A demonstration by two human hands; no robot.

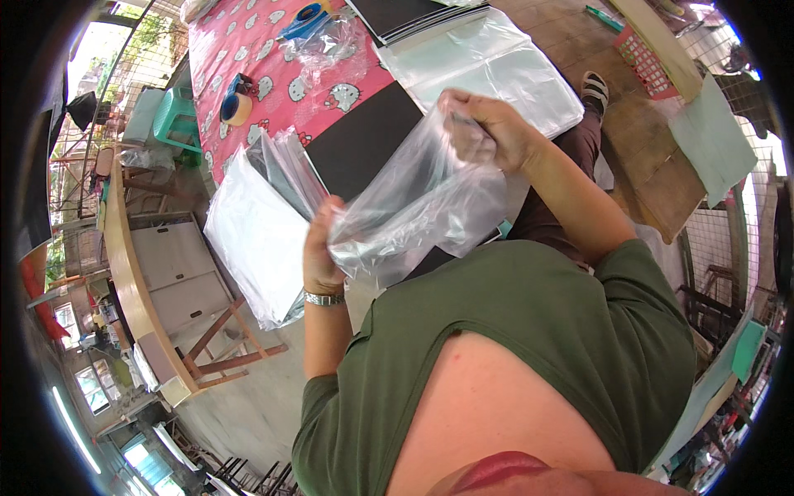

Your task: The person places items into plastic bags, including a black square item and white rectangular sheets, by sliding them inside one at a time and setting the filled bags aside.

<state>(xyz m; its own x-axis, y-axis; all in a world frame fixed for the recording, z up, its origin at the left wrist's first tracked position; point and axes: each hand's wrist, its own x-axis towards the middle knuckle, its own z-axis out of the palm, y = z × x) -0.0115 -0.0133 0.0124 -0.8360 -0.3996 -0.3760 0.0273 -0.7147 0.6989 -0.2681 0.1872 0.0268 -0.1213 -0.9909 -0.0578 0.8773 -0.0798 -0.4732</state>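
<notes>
A clear plastic bag [413, 202] is stretched between my two hands, over the near edge of the table. My left hand [322, 244], with a metal watch on its wrist, grips the bag's left edge. Higher up, my right hand [488, 128] has its fingers closed on the opposite edge. A black flat board [364, 136] lies just beyond the bag, partly covered by it. To the left sits a stack of white sheets in clear plastic [256, 240]. On the right, a pile of clear plastic bags [496, 70] rests beside a black stack [397, 15].
The table wears a pink patterned cloth [240, 50]. On it are a tape dispenser [236, 103], a blue dispenser [308, 21] and crumpled clear plastic [331, 50]. A green stool [175, 120] stands left of the table; a red basket [645, 62] is at the right.
</notes>
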